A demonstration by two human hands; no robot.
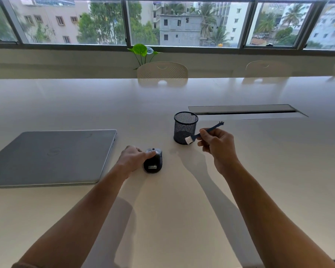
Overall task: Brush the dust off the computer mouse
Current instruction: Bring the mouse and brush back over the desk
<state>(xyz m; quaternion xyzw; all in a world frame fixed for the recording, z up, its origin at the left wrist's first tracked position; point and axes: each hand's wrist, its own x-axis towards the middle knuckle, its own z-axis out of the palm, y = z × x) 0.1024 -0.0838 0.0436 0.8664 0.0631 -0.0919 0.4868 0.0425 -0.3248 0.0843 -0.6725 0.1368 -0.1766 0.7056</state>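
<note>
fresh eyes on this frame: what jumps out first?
The two bare forearms reaching in from the bottom: the right hand pinches a small blue brush held above the white table, while the left hand rests on the black mouse at centre. A black mesh cup stands just behind the brush, and a closed grey laptop lies at left.

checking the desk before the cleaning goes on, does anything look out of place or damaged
Nothing stands out. The dark computer mouse sits flat on the white table under the left hand, the right hand holds the small blue brush, and the black mesh cup stands upright.
</note>
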